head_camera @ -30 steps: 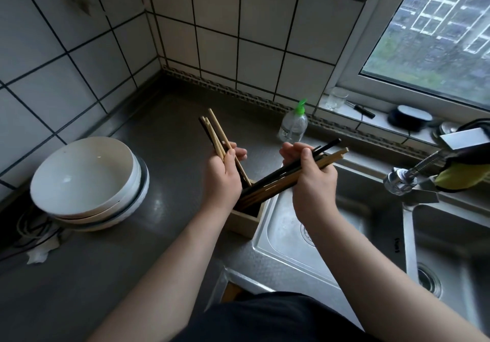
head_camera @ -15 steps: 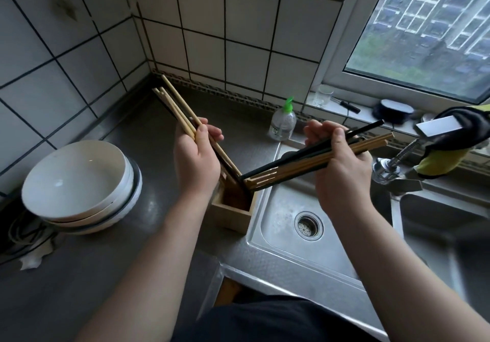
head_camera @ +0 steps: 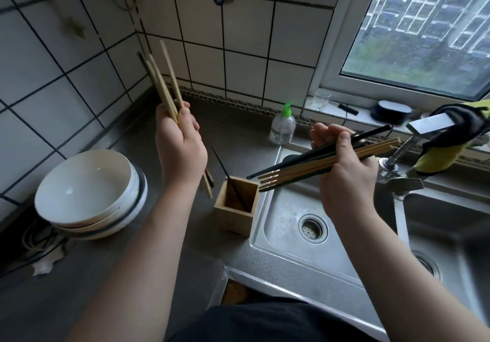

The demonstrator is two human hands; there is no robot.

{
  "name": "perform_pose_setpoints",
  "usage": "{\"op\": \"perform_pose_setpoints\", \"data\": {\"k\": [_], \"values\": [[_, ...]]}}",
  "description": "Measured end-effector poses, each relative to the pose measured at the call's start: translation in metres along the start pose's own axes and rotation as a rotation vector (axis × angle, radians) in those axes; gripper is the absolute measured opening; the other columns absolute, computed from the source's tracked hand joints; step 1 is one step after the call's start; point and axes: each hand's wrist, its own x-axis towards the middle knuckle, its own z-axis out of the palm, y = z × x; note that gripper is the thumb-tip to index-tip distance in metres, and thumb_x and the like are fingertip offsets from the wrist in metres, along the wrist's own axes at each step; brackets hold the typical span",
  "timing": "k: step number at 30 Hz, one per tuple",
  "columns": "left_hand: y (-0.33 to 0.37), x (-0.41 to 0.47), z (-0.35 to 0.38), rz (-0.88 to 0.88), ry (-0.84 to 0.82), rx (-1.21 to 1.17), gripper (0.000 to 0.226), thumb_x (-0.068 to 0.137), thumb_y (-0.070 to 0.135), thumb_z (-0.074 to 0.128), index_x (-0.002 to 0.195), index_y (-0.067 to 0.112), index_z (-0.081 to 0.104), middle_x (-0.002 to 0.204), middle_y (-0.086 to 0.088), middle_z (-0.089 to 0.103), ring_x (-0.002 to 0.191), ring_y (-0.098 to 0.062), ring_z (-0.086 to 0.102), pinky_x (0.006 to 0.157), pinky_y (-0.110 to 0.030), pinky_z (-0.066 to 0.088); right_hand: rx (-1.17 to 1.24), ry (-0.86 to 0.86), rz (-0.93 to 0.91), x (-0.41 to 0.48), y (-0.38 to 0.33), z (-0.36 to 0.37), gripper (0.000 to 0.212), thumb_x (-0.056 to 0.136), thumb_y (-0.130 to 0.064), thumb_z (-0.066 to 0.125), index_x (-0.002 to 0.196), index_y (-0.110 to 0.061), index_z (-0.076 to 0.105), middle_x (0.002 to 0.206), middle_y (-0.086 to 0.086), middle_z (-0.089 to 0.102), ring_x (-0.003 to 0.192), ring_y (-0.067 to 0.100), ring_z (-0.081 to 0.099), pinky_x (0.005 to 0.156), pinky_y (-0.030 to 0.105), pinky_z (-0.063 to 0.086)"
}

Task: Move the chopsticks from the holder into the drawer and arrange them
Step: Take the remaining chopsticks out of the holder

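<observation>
At 4 o'clock I see the sink point(head_camera: 289, 238). The right hand point(head_camera: 344, 174) at 3 o'clock grips dark and tan chopsticks point(head_camera: 299, 168). The left hand point(head_camera: 180, 145) at 10 o'clock grips tan chopsticks point(head_camera: 162, 84). The holder point(head_camera: 234, 218) keeps one black chopstick point(head_camera: 224, 170).

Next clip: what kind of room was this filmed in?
Most likely a home kitchen: a steel double sink, stacked bowls beside tiled walls, and a wooden chopstick holder at the sink's edge.
</observation>
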Motion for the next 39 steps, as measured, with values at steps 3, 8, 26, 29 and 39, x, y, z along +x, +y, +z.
{"op": "perform_pose_setpoints", "data": {"k": [3, 8, 26, 29, 39], "values": [[-0.020, -0.004, -0.001, -0.066, -0.110, 0.182, 0.015, 0.101, 0.035, 0.043, 0.098, 0.025, 0.053, 0.072, 0.010, 0.055, 0.058, 0.002, 0.054, 0.050, -0.011, 0.039, -0.040, 0.013, 0.034, -0.006, 0.009, -0.002, 0.023, 0.100, -0.011, 0.042, 0.102, 0.000, 0.061, 0.099, 0.018, 0.071, 0.100, 0.032, 0.069, 0.096, 0.041, 0.052], [-0.057, -0.022, -0.008, -0.307, -0.188, 0.389, 0.034, 0.094, 0.055, 0.048, 0.077, 0.026, 0.053, 0.069, 0.005, 0.059, 0.059, -0.005, 0.058, 0.047, -0.020, 0.035, -0.061, 0.040, 0.090, -0.008, 0.017, -0.004, 0.022, 0.101, -0.012, 0.042, 0.103, -0.001, 0.061, 0.105, 0.022, 0.069, 0.102, 0.034, 0.068, 0.097, 0.043, 0.051], [-0.074, -0.021, 0.040, -0.528, -0.473, 0.374, 0.024, 0.096, 0.043, 0.054, 0.090, 0.024, 0.067, 0.074, 0.004, 0.059, 0.060, -0.009, 0.056, 0.037, -0.011, 0.035, 0.075, 0.190, 0.190, 0.007, 0.016, -0.005, 0.022, 0.101, -0.013, 0.041, 0.096, -0.002, 0.060, 0.090, 0.013, 0.073, 0.086, 0.028, 0.072, 0.059, 0.027, 0.057], [-0.065, -0.017, 0.043, -0.489, -0.418, 0.331, 0.028, 0.098, 0.045, 0.050, 0.091, 0.023, 0.066, 0.071, 0.003, 0.058, 0.057, -0.009, 0.054, 0.035, -0.010, 0.036, 0.085, 0.200, 0.198, 0.009, 0.014, -0.005, 0.023, 0.101, -0.013, 0.041, 0.094, -0.003, 0.061, 0.091, 0.013, 0.073, 0.086, 0.028, 0.072, 0.057, 0.027, 0.057], [-0.014, 0.019, 0.040, -0.196, -0.221, 0.105, 0.032, 0.101, 0.041, 0.045, 0.085, 0.021, 0.064, 0.067, 0.007, 0.062, 0.053, 0.004, 0.056, 0.048, -0.008, 0.041, 0.092, 0.202, 0.162, 0.024, 0.008, -0.006, 0.025, 0.101, -0.015, 0.041, 0.093, -0.005, 0.062, 0.090, 0.010, 0.074, 0.089, 0.025, 0.073, 0.085, 0.036, 0.056]]}}
